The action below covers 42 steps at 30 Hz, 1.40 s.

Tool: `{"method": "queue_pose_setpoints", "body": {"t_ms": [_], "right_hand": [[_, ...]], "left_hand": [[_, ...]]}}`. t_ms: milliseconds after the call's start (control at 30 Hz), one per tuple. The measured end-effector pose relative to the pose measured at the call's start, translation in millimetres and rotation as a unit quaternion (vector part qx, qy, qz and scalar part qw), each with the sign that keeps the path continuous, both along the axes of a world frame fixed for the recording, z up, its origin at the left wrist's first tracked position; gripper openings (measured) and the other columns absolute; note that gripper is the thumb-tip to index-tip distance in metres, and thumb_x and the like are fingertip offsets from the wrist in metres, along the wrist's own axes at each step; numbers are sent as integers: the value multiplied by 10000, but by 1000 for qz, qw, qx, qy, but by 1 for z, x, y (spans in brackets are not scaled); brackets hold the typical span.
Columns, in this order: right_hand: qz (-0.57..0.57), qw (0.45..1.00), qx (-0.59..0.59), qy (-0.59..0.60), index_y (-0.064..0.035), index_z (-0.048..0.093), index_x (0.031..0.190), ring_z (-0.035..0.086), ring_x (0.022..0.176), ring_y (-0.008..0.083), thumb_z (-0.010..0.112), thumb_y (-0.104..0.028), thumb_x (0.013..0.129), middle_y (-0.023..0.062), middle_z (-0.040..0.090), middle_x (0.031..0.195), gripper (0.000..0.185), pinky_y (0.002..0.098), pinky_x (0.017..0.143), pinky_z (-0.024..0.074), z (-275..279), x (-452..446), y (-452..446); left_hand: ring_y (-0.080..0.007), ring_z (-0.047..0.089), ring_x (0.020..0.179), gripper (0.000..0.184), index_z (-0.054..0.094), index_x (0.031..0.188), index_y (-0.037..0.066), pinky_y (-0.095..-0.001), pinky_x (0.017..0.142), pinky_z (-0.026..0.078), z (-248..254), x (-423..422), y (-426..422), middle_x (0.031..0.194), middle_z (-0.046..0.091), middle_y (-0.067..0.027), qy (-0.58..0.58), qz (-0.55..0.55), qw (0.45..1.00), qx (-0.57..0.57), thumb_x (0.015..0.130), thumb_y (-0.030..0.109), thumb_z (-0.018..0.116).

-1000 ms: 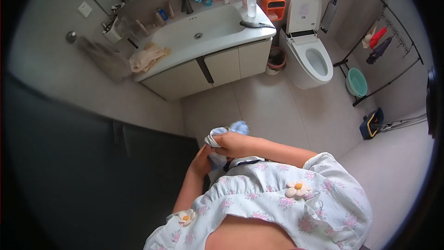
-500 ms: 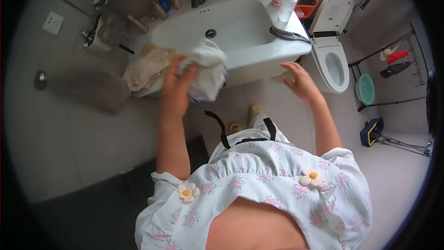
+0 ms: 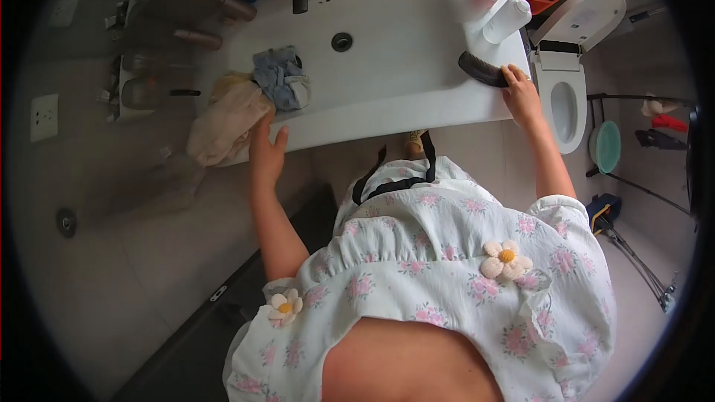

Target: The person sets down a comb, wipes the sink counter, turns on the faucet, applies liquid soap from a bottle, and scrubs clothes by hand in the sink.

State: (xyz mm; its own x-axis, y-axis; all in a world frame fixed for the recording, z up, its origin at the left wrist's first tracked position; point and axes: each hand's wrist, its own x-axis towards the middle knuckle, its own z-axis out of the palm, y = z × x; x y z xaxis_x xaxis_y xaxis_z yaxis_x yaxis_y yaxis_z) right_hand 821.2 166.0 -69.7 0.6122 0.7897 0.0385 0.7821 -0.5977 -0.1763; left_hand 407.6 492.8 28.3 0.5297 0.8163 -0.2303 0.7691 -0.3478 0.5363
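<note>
Left hand [image 3: 268, 150], nearest the body: thumb held apart from the fingers, nothing seen in the grasp. Its fingertips lie at the near edge of a crumpled, pale beige, thin cloth [image 3: 227, 123]; contact cannot be confirmed. Judged idle; it should bear lightly, if at all, so the cloth is not dragged over the bench edge.

Right hand [image 3: 523, 98]: fingers bent together over the right end of a black, curved, fine-toothed comb [image 3: 480, 68]. The thumb is not clearly visible; whether the end is pinched or merely touched cannot be told. For sound handling, the thumb should oppose the fingers on that end, clear of the teeth, before any load is taken; a raised comb is judged less likely to scrape than one slid.

Position of comb: at the right side of the glossy white basin bench [image 3: 387, 108], its right end under the fingers, the remainder extending leftward from the fingertips, uncovered.

Beyond the beige cloth, touching it: a bunched blue-grey and white fabric garment [image 3: 279, 74]. Beyond the comb, near it: a white plastic bottle [image 3: 508, 21], judged the item most exposed to a knock.
</note>
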Motion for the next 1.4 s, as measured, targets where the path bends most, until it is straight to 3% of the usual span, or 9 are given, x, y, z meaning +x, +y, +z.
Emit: {"method": "queue_pose_setpoints", "body": {"t_ms": [133, 400, 500, 633, 800, 1033, 1133, 1200, 1400], "right_hand": [[39, 999, -9, -35, -85, 508, 1150, 558, 921, 304, 583, -37, 720, 114, 538, 960, 439, 405, 792, 469, 11, 4, 10], [-44, 991, -48, 114, -69, 470, 1054, 581, 732, 304, 621, -55, 794, 117, 547, 917, 301, 370, 673, 489, 19, -11, 17], [-37, 988, 81, 125, -48, 492, 1000, 574, 696, 232, 630, -88, 830, 82, 540, 812, 223, 336, 644, 480, 52, -46, 44], [-117, 845, 264, 450, -35, 525, 948, 491, 723, 67, 615, -177, 893, -12, 534, 809, 178, 257, 617, 446, 69, -131, 121], [-184, 688, 265, 650, -13, 560, 994, 570, 799, 178, 600, -262, 872, 94, 599, 863, 280, 322, 718, 471, 94, -174, 182], [-59, 760, 317, 565, -31, 559, 1079, 593, 943, 227, 542, -262, 913, 100, 610, 973, 285, 386, 793, 477, 63, -173, 186], [166, 978, -22, 128, -71, 441, 1315, 407, 1268, 240, 506, -284, 923, 119, 429, 1349, 451, 449, 1059, 284, 37, -164, 138], [127, 973, -90, 170, -116, 339, 1404, 202, 1389, 228, 513, -270, 897, 53, 290, 1478, 558, 487, 1110, 137, 14, -158, 75], [-96, 983, -156, 0, -171, 228, 1458, 168, 1401, 204, 434, -298, 931, 1, 188, 1523, 579, 484, 1109, 130, 4, -77, -11]], "left_hand": [[-283, 535, 1109, 396, 501, 1246, 57, -371, 940, 425, -40, 17, -21, 1226, 536, -146, -80, 4, 990, -115, 885, 199, 575], [-261, 592, 1021, 337, 562, 1152, 31, -354, 884, 462, -32, 123, -66, 1128, 593, -141, -87, -323, 919, -209, 869, 214, 577], [-253, 582, 1041, 367, 530, 1185, 8, -350, 908, 451, -20, 143, -68, 1140, 590, -144, -113, -339, 884, -303, 897, 234, 556], [-208, 589, 1001, 457, 435, 1265, 13, -322, 852, 474, -50, 147, -78, 1089, 593, -133, -279, -261, 803, -457, 926, 308, 520], [-140, 587, 880, 388, 441, 1221, 33, -236, 725, 457, -9, 136, -32, 998, 590, -56, -219, -150, 771, -578, 941, 292, 515], [-37, 326, 519, 251, 524, 1076, 53, -195, 470, 275, -15, 126, -11, 625, 382, 51, -207, -119, 769, -593, 970, 270, 457], [-27, 300, 503, 227, 546, 1034, 49, -194, 464, 266, -11, 115, 1, 595, 352, 63, -210, -86, 793, -565, 975, 245, 448], [-23, 291, 492, 233, 553, 1022, 45, -195, 466, 263, -13, 105, 10, 579, 344, 69, -214, -65, 812, -540, 976, 242, 438], [-12, 299, 492, 282, 575, 992, 42, -186, 469, 254, -11, 79, 36, 567, 342, 69, -218, -21, 857, -467, 978, 282, 428]]}}
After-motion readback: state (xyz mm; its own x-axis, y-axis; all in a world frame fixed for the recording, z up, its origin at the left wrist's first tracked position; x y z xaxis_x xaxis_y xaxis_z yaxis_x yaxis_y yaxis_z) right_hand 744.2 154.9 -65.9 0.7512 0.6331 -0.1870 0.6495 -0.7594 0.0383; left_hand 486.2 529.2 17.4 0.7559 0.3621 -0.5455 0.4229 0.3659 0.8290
